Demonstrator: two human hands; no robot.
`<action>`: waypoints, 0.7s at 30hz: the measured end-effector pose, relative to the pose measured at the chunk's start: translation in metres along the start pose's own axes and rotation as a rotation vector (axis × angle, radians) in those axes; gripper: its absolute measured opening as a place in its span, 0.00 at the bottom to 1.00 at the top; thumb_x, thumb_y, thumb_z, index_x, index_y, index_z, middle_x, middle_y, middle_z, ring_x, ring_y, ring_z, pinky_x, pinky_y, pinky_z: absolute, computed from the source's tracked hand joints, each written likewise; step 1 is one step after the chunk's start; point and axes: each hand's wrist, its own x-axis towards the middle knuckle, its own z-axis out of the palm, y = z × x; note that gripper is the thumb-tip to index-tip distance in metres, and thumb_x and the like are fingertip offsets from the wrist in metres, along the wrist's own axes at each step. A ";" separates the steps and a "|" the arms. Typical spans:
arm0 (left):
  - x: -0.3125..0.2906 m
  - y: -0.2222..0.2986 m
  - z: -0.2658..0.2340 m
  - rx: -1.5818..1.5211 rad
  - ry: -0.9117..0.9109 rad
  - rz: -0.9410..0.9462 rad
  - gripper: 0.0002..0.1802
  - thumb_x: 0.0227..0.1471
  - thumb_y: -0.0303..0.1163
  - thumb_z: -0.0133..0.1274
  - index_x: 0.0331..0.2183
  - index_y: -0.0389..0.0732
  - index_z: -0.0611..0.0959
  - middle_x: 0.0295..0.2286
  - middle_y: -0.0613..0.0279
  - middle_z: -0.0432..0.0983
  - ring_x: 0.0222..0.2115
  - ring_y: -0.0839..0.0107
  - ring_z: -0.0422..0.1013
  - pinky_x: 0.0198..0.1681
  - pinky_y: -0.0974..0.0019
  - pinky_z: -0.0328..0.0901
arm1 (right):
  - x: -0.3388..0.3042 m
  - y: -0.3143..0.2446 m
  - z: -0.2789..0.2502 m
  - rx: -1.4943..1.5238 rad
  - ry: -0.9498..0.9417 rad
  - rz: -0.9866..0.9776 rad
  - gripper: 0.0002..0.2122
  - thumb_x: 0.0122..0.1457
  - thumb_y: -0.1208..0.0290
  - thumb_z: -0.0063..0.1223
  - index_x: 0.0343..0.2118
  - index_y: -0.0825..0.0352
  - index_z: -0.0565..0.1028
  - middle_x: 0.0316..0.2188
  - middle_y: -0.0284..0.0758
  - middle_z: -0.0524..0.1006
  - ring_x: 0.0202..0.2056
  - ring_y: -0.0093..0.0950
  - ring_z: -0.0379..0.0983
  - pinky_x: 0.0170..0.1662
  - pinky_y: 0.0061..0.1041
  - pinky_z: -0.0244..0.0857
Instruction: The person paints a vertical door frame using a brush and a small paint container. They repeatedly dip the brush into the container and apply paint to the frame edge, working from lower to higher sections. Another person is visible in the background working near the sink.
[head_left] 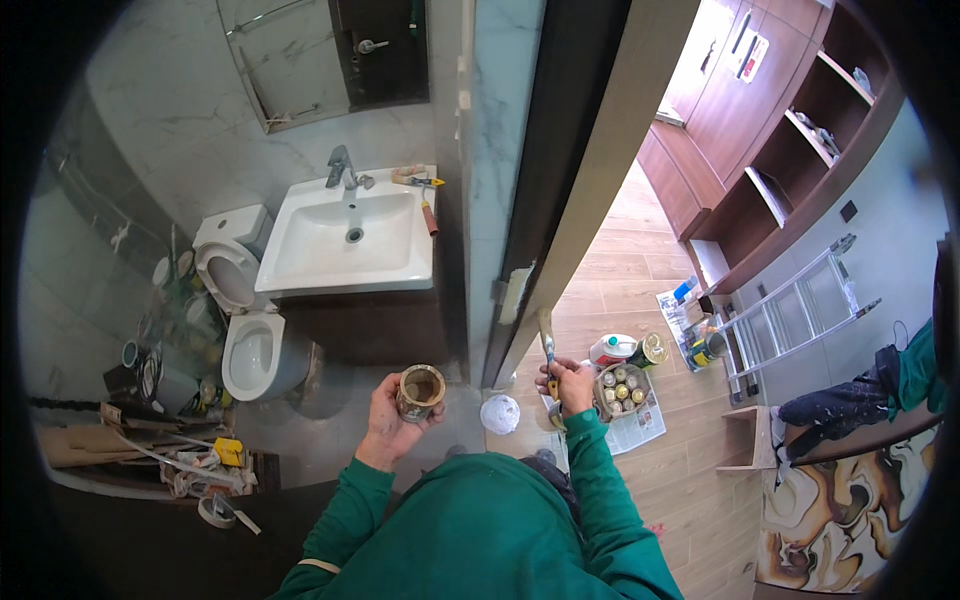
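My left hand (381, 422) is wrapped round a small open tin (421, 391), its rim and inside coated brownish. The tin is held up in front of me with its mouth upward. In my right hand (572, 386) is a paintbrush (548, 346), gripped by the handle with the bristles pointing away from me. The bristle end is close to the lower part of the beige door frame (585, 150); I cannot tell whether it touches. On the floor between my hands sits a round white object (500, 414), maybe a lid or tub.
A white washbasin (300, 250) with tools on its rim and a toilet (255, 355) stand left. Past the doorway are a box of small cans (622, 390), a white jug (612, 348), tins and a ladder (800, 310). Another person (845, 385) is at the far right.
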 end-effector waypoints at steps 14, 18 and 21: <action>0.007 -0.008 0.008 -0.002 -0.018 -0.028 0.25 0.61 0.44 0.33 0.36 0.37 0.80 0.28 0.53 0.76 0.29 0.61 0.70 0.34 0.58 0.64 | -0.126 -0.228 0.038 0.265 -0.193 -0.743 0.11 0.63 0.74 0.53 0.42 0.79 0.74 0.29 0.44 0.79 0.19 0.27 0.75 0.19 0.22 0.65; 0.006 -0.007 0.011 0.007 -0.006 -0.035 0.25 0.61 0.44 0.33 0.36 0.37 0.80 0.28 0.53 0.76 0.29 0.61 0.70 0.35 0.58 0.64 | -0.132 -0.223 0.038 0.263 -0.155 -0.761 0.10 0.63 0.76 0.52 0.43 0.78 0.73 0.31 0.44 0.79 0.20 0.28 0.76 0.20 0.23 0.67; 0.005 -0.005 0.010 -0.048 -0.018 -0.045 0.25 0.61 0.44 0.33 0.36 0.37 0.80 0.27 0.54 0.76 0.28 0.61 0.69 0.34 0.59 0.64 | -0.132 -0.185 0.038 0.307 -0.083 -0.663 0.11 0.64 0.77 0.51 0.45 0.77 0.73 0.33 0.44 0.79 0.22 0.29 0.77 0.23 0.24 0.70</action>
